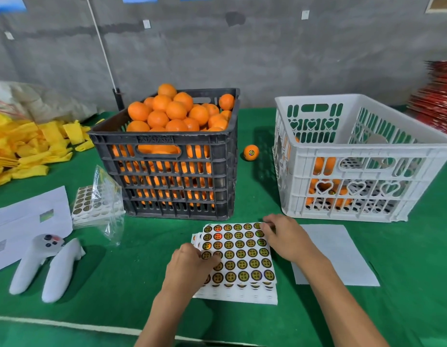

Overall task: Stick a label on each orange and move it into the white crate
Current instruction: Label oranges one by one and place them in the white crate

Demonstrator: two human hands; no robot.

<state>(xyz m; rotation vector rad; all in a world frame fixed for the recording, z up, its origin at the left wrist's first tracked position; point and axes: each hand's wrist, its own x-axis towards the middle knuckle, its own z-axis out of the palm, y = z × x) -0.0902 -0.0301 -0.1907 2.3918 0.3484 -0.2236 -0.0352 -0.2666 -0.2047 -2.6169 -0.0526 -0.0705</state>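
the label sheet stack (238, 259) lies flat near the table's front edge, its long axis running front to back, slightly skewed. the left hand (192, 261) rests on the sheet's left side, fingers loosely bent and pressing down. the right hand (283, 234) is at the sheet's far right corner, fingertips curled on a label there; whether one is lifted, i cannot tell. one labelled orange (251, 152) sits on the green table (142, 271) in the gap between the dark crate (167, 176), heaped with oranges, and the white crate (355, 171), which holds several oranges low inside. bare cloth lies in front of both crates.
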